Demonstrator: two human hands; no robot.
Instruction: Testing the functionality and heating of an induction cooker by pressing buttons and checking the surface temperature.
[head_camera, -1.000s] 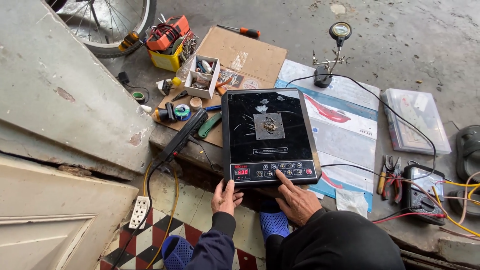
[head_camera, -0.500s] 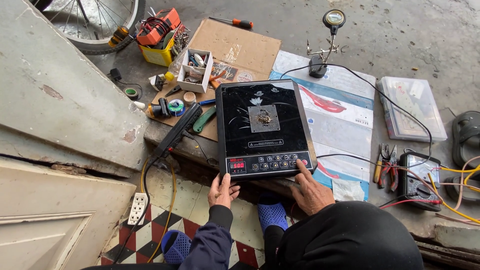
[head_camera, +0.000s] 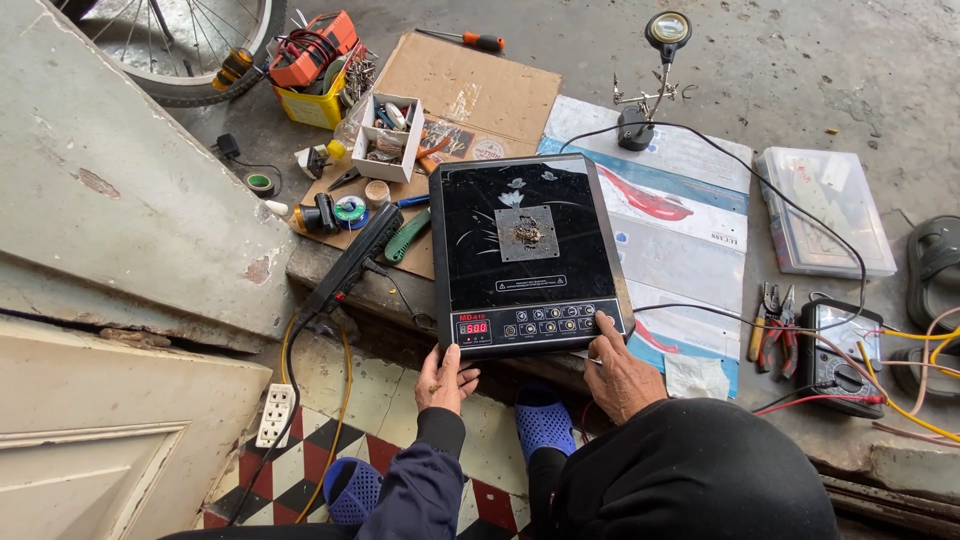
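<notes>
The right hand (head_camera: 622, 372) has been moved. A second ago, a finger was pressed on the middle of the button row of the flat black glass cooker (head_camera: 525, 255). Now the finger is laid on the right end of that row, near the lower middle of the frame. The left hand (head_camera: 444, 378) has been slid a little lower on the cooker's front left corner.

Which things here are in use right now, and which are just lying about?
In use: induction cooker, left hand at its front edge, right hand on its buttons.
Lying about: pliers, multimeter, magnifier stand, screwdriver, plastic case.
</notes>
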